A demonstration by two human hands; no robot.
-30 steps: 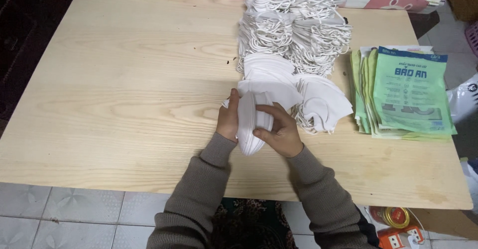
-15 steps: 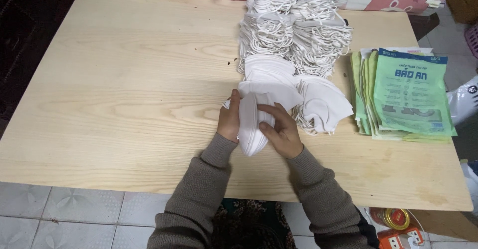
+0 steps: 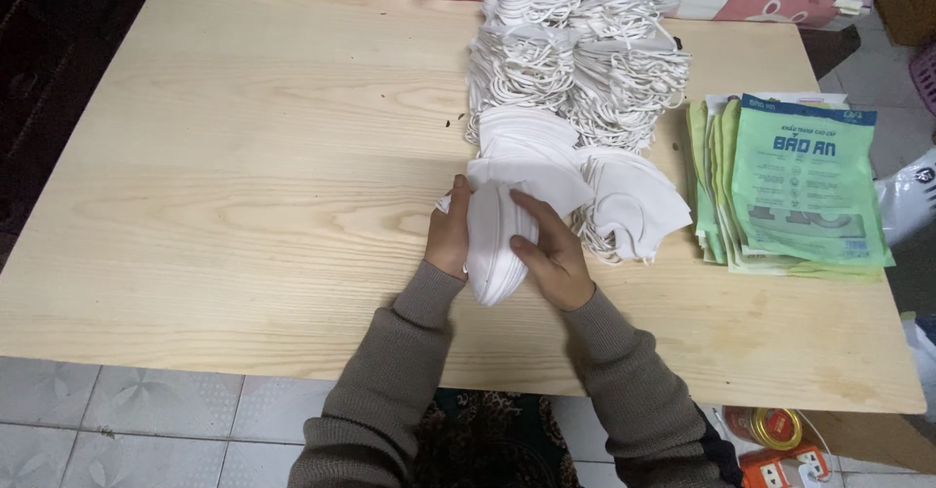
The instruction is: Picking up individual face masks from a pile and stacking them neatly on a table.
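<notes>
At the table's [image 3: 244, 156] right edge lay a fanned stack of flat green pouches [image 3: 795, 191] with blue top bands, just beside the big heap of white masks [image 3: 575, 54]. Near the front edge, the left hand [image 3: 448, 237] and right hand [image 3: 551, 254] were closed around a small mask bundle [image 3: 497, 239] — upright between the palms, barely shifted from a second earlier.

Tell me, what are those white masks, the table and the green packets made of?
Masks: soft matte white fabric, probably nonwoven, since they fold limply. Table: pale wood or wood-look board, with visible grain. Packets: probably thin plastic film, slightly glossy.
</notes>
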